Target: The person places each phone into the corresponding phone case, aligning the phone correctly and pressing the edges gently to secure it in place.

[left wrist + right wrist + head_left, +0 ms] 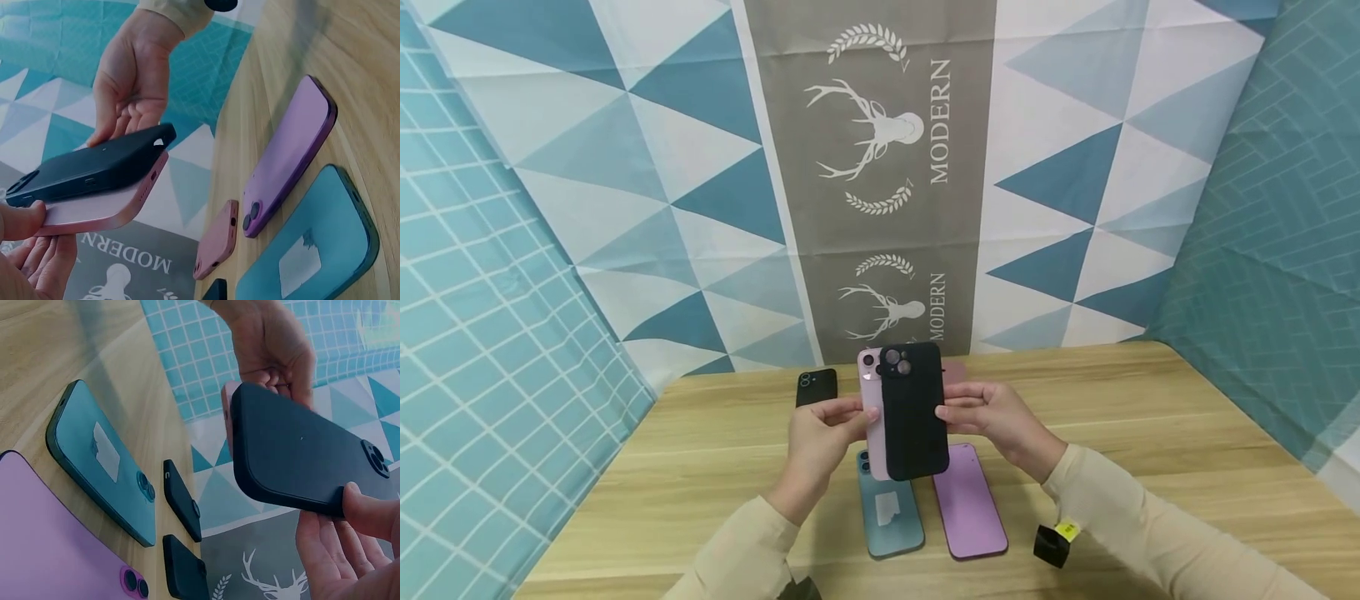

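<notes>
My left hand [820, 433] pinches pink phone [872, 400], right hand [992, 421] grips black case [912, 412]; I'd align camera corners first, press evenly.

My tabletop [1150, 433] is light wood. Lying flat on it: a teal phone [891, 517] just beside a purple phone [968, 502], a black case [816, 387] near the far edge, a pink case [217, 240] behind

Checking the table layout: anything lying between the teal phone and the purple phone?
Nothing. In the head view a narrow bare strip of the wooden table separates the teal phone from the purple phone; they lie side by side, apart.
</notes>
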`<state>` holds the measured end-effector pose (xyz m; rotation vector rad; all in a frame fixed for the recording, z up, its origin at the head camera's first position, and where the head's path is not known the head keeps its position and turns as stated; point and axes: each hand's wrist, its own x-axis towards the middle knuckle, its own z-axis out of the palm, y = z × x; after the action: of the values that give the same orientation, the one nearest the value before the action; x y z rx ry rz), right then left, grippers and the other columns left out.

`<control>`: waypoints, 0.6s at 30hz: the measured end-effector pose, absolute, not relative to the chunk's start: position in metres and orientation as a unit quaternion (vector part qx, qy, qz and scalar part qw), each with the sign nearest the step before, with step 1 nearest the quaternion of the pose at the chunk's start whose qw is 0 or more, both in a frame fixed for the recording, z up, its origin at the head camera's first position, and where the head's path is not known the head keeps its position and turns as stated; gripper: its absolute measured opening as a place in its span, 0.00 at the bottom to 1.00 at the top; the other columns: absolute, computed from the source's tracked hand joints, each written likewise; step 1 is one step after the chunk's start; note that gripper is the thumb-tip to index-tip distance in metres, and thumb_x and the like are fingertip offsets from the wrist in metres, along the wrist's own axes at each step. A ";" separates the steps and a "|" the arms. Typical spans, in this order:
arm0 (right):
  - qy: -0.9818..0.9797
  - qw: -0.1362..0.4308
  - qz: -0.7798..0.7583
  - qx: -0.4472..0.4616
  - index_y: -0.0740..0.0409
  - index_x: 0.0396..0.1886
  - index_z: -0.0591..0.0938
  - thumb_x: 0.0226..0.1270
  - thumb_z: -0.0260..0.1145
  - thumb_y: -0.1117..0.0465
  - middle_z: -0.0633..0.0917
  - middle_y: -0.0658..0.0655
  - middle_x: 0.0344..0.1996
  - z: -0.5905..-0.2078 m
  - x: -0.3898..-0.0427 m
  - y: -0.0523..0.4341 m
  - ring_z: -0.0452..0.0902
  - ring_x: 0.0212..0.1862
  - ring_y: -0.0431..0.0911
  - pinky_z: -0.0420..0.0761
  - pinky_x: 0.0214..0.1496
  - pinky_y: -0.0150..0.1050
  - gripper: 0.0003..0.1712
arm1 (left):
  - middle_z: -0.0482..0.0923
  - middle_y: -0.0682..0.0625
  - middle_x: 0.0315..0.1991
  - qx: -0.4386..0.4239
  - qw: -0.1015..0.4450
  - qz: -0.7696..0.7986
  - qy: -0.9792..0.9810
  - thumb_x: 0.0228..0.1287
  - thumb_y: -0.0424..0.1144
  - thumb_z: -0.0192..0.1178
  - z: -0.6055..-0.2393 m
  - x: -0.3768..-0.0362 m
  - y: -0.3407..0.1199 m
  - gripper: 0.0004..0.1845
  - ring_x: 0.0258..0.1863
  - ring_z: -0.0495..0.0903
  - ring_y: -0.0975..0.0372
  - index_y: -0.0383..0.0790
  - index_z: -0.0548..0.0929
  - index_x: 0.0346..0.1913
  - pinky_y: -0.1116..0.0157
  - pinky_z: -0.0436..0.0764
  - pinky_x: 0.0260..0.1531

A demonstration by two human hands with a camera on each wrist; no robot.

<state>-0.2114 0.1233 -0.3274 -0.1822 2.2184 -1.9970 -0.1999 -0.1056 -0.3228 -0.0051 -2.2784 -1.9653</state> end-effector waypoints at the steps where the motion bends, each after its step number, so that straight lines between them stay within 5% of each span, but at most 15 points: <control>1: 0.740 0.077 -0.665 -0.062 0.73 0.58 0.75 0.62 0.68 0.63 0.84 0.67 0.52 -0.327 -0.211 0.123 0.87 0.43 0.44 0.85 0.52 0.42 0.27 | 0.88 0.40 0.32 -0.002 0.066 -0.653 -0.754 0.54 0.32 0.70 -0.322 -0.199 -0.105 0.12 0.25 0.87 0.61 0.29 0.87 0.41 0.64 0.87 0.36; 18: 0.735 0.074 -0.670 -0.075 0.69 0.58 0.77 0.62 0.69 0.61 0.86 0.65 0.49 -0.324 -0.201 0.116 0.87 0.43 0.46 0.85 0.52 0.43 0.26 | 0.88 0.41 0.31 -0.022 0.050 -0.682 -0.729 0.55 0.25 0.66 -0.319 -0.192 -0.102 0.10 0.22 0.85 0.66 0.24 0.85 0.41 0.66 0.87 0.33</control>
<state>-0.2007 0.1160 -0.3243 -0.2244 2.2077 -2.0106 -0.1924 -0.1020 -0.3192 -0.0665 -2.2211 -2.0762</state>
